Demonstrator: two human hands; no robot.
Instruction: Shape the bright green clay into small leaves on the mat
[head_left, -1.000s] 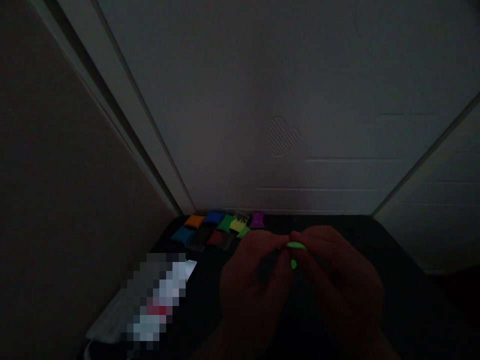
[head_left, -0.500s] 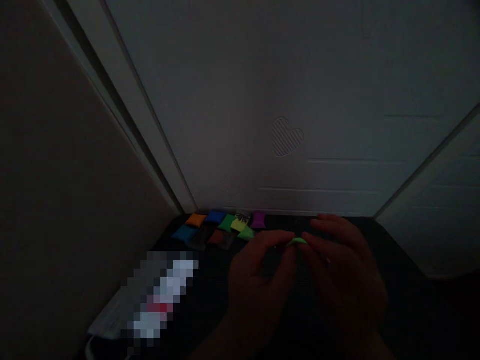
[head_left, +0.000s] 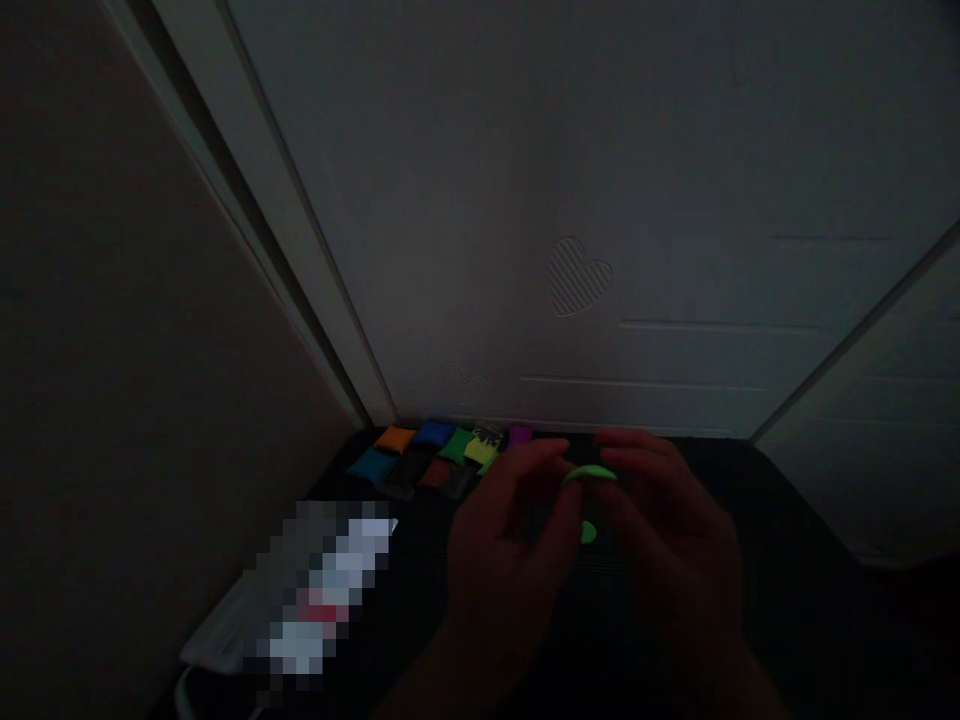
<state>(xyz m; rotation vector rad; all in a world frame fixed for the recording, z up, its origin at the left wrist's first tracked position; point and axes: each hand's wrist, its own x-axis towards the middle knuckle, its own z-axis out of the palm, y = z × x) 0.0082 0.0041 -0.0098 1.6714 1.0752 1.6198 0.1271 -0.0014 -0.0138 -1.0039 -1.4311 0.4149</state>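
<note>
No words, brands or numbers can be read. The clearest sign is a striped heart (head_left: 579, 277) in relief on the pale panel (head_left: 450, 200). A fainter heart (head_left: 466, 383) stands on the same panel, below and left of the striped heart. Farther below it, also leftward, a yellow packet (head_left: 480, 452) shows dark marks too small to read.

A thin, bright green piece (head_left: 591, 473) showed nearly edge-on, its upper side curved in a shallow arch. It sat raised between the fingertips of the left hand (head_left: 504, 550) and the right hand's (head_left: 671, 540) thumb.
</note>
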